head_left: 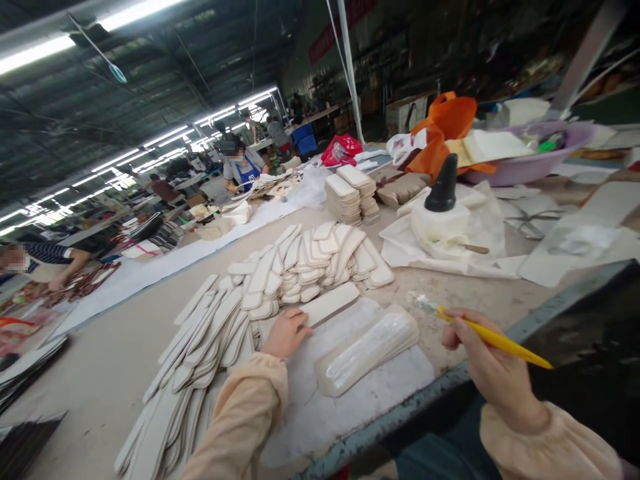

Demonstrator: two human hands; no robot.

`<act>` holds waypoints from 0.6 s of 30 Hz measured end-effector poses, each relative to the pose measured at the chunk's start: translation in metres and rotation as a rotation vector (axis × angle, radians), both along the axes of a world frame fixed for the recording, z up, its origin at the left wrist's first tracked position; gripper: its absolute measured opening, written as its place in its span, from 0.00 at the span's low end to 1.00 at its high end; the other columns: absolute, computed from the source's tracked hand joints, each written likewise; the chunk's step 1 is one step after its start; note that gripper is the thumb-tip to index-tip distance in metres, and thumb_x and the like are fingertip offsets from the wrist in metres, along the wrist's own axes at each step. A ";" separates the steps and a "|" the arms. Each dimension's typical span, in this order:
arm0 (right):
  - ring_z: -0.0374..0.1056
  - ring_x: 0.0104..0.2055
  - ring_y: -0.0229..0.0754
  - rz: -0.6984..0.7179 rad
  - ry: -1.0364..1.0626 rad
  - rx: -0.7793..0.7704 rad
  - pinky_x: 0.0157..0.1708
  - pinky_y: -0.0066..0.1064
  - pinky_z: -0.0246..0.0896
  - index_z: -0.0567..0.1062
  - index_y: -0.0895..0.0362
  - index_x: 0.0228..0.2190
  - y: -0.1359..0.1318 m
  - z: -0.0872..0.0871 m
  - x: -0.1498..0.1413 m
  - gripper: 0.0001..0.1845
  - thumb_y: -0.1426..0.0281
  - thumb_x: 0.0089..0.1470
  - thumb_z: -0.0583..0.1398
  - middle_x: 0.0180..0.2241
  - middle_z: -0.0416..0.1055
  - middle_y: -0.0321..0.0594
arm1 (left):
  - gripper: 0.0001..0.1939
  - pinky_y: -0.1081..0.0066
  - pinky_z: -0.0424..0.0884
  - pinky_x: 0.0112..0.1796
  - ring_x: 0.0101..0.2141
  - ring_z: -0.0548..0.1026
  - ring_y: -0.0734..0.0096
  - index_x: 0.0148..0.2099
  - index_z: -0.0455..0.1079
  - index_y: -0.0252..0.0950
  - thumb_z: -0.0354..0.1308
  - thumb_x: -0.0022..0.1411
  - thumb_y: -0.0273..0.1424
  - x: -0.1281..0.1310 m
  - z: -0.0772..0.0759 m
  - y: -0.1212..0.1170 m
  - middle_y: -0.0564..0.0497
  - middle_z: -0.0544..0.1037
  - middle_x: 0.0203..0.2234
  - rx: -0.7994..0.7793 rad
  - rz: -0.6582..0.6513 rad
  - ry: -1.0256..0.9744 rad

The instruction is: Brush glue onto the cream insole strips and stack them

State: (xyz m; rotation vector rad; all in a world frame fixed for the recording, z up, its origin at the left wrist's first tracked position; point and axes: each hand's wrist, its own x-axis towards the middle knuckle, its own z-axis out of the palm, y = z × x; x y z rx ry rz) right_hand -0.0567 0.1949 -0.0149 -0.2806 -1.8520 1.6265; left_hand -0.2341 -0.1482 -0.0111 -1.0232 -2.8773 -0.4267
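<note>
My right hand (pixel 493 363) is closed around a brush with a yellow handle (pixel 503 341); its bristles, coated in white paste, hover over the tabletop. With bent fingers, my left hand (pixel 286 332) grips the near end of a pale flat strip (pixel 333 303), which lies against the heap. Between my hands, a stack of round-ended strips (pixel 367 350) rests on a white sheet (pixel 350 420). Glossy wet paste covers the top one. A large spread heap of similar pale pieces (pixel 210 353) lies left of and beyond my left hand.
A white tub (pixel 440 220) with a black cone on top stands behind the brush on crumpled plastic. Neat stacks of pieces (pixel 353 193), scissors (pixel 533 220) and a purple basin (pixel 530 163) sit farther back. The table edge (pixel 470 360) runs below my right hand. Other people work beyond.
</note>
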 end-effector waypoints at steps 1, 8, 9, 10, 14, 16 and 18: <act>0.62 0.26 0.37 -0.003 0.010 -0.008 0.30 0.31 0.63 0.72 0.55 0.40 0.001 -0.001 0.000 0.12 0.61 0.59 0.56 0.23 0.66 0.35 | 0.12 0.60 0.69 0.48 0.43 0.73 0.60 0.42 0.76 0.38 0.63 0.55 0.34 -0.004 0.000 0.001 0.45 0.76 0.41 -0.011 -0.022 -0.013; 0.62 0.25 0.38 -0.002 0.029 -0.073 0.29 0.32 0.62 0.71 0.54 0.41 0.005 -0.005 0.002 0.10 0.63 0.60 0.56 0.23 0.66 0.35 | 0.12 0.60 0.71 0.46 0.41 0.75 0.62 0.41 0.78 0.39 0.56 0.60 0.38 -0.018 0.009 -0.003 0.44 0.78 0.39 -0.018 -0.107 -0.114; 0.63 0.25 0.38 0.002 0.036 -0.077 0.29 0.33 0.62 0.71 0.54 0.41 0.005 -0.004 0.002 0.10 0.63 0.60 0.56 0.23 0.66 0.35 | 0.13 0.61 0.71 0.46 0.41 0.75 0.63 0.40 0.78 0.40 0.54 0.61 0.38 -0.019 0.012 -0.004 0.45 0.78 0.39 -0.011 -0.107 -0.128; 0.63 0.25 0.38 0.000 0.049 -0.080 0.29 0.33 0.63 0.72 0.54 0.41 0.004 -0.002 0.002 0.10 0.64 0.60 0.56 0.23 0.66 0.35 | 0.14 0.62 0.71 0.46 0.41 0.75 0.64 0.40 0.78 0.40 0.52 0.62 0.38 -0.019 0.014 -0.005 0.46 0.78 0.39 -0.003 -0.101 -0.141; 0.65 0.27 0.38 -0.030 0.089 -0.079 0.29 0.32 0.64 0.72 0.54 0.42 0.003 0.004 0.002 0.10 0.65 0.59 0.57 0.26 0.68 0.37 | 0.14 0.67 0.72 0.42 0.37 0.76 0.68 0.36 0.77 0.39 0.51 0.62 0.37 -0.017 0.020 -0.008 0.48 0.79 0.35 0.017 -0.042 -0.157; 0.65 0.27 0.38 -0.023 0.085 -0.076 0.29 0.32 0.65 0.73 0.54 0.42 0.002 0.005 0.003 0.10 0.65 0.59 0.58 0.27 0.69 0.37 | 0.11 0.68 0.72 0.40 0.34 0.76 0.68 0.33 0.76 0.39 0.54 0.60 0.36 -0.014 0.018 -0.008 0.49 0.78 0.33 0.011 -0.013 -0.153; 0.65 0.27 0.37 -0.004 0.068 -0.070 0.29 0.31 0.65 0.73 0.54 0.41 0.001 0.004 0.003 0.10 0.65 0.59 0.58 0.27 0.69 0.37 | 0.08 0.67 0.72 0.39 0.34 0.75 0.67 0.34 0.75 0.38 0.57 0.57 0.35 -0.012 0.014 -0.008 0.49 0.77 0.33 0.001 0.017 -0.139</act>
